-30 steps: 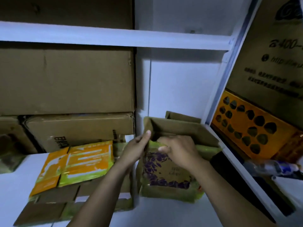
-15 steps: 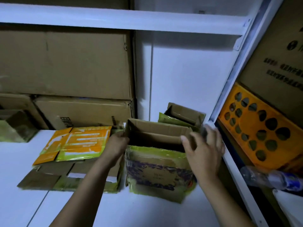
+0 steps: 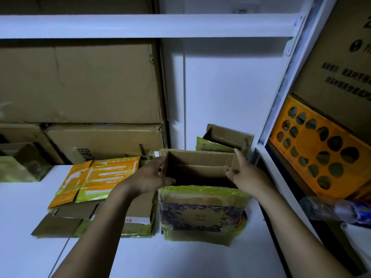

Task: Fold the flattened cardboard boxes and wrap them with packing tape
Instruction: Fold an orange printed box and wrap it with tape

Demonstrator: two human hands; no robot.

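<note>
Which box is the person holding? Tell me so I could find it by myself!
Look at the white shelf with the big cartons. Near its right end stands an open box, held at its sides by the left hand and right hand. Only it has a purple flowery label on the front; the orange boxes beside it lie flat.

Dim bluish light, soft focus, wide-angle edge distortion.
</note>
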